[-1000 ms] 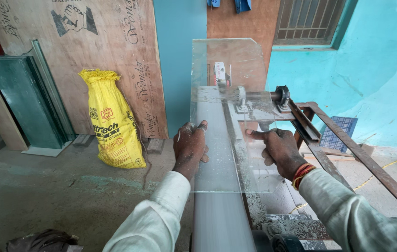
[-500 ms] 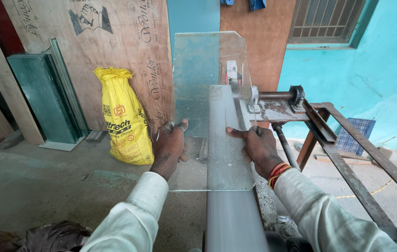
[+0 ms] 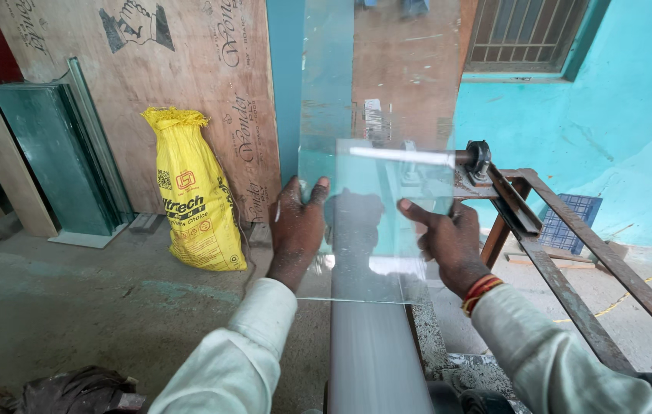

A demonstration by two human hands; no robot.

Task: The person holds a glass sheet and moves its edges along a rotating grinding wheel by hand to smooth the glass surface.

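Observation:
I hold a clear rectangular glass sheet (image 3: 376, 100) nearly upright in front of me. My left hand (image 3: 297, 230) grips its left edge, thumb on the near face. On the right edge, my right hand (image 3: 449, 241), with red bangles at the wrist, is clamped the same way. The sheet's lower edge hangs just above a long grey belt (image 3: 372, 353) of a machine that runs away from me. The top of the sheet runs out of the frame.
A rusty metal frame (image 3: 571, 284) with a black knob (image 3: 479, 156) stands to the right. A yellow sack (image 3: 194, 199), stacked green glass panes (image 3: 61, 153) and plywood boards (image 3: 188, 84) lean at the left wall. Dark cloth (image 3: 73, 387) lies on the concrete floor.
The glass sheet has been lifted from lying flat along the belt to nearly upright. Both hands kept their grip and rose with it.

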